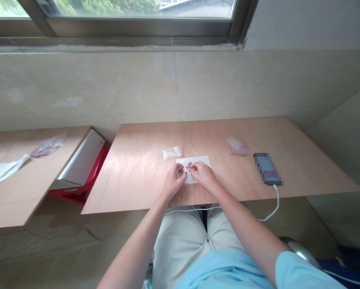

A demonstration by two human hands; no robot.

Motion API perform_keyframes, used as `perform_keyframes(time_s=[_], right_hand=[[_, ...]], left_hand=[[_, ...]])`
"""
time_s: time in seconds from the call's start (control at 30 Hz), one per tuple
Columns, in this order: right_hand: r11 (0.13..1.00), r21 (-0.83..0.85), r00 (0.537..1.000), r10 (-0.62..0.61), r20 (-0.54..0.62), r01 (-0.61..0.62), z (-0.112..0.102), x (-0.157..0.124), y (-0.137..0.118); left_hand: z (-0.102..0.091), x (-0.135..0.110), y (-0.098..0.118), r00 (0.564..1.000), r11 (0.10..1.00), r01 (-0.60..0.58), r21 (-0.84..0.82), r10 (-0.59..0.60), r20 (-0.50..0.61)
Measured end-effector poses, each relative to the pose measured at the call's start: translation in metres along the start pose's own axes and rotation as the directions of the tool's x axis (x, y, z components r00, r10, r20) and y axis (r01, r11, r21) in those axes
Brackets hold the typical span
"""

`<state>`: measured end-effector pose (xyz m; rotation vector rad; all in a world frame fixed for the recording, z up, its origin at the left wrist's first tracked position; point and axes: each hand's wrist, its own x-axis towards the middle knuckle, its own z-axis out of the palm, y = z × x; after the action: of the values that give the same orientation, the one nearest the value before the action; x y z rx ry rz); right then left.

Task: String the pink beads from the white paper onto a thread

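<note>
**Item 1:** your left hand (pixel 173 184), its grip curled closed around a small clear round piece (pixel 180 173), whose exact kind is too small to tell.

**Item 2:** your right hand (pixel 205 176), its fingers (pixel 196 169) bent down against a cluster of pink beads (pixel 189 166). You cannot tell whether this grip has hold of a bead.

**Item 3:** the beads lie on a white paper sheet (pixel 202 162), between your hands, on a plywood tabletop (pixel 138 180).

**Nearby:** a small clear plastic bag (pixel 172 152) just beyond the sheet. Further right, well apart, are a pink-tinted plastic bag (pixel 236 145) and a phone (pixel 267 168) with a white cable (pixel 277 202) hanging over the tabletop edge.
</note>
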<state>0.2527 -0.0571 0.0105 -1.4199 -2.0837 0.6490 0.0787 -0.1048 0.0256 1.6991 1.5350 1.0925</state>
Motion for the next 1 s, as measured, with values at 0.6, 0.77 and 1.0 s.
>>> perform_keyframes(time_s=[0.6, 0.77, 1.0], right_hand=[[0.944, 0.326, 0.999, -0.051, -0.001, 0.049, -0.022, 0.005, -0.025], [0.999, 0.008, 0.999, 0.044, -0.011, -0.044, -0.004, 0.004, -0.011], [0.999, 0.025, 0.998, 0.042, -0.041, -0.041, 0.006, 0.002, -0.009]], left_hand=[[0.003, 0.0, -0.001, 1.0, 1.0, -0.007, 0.018, 0.007, -0.013], [0.003, 0.0, -0.003, 1.0, 1.0, -0.018, 0.003, 0.019, -0.021], [0.001, 0.0, -0.002, 1.0, 1.0, -0.018, 0.016, 0.018, -0.006]])
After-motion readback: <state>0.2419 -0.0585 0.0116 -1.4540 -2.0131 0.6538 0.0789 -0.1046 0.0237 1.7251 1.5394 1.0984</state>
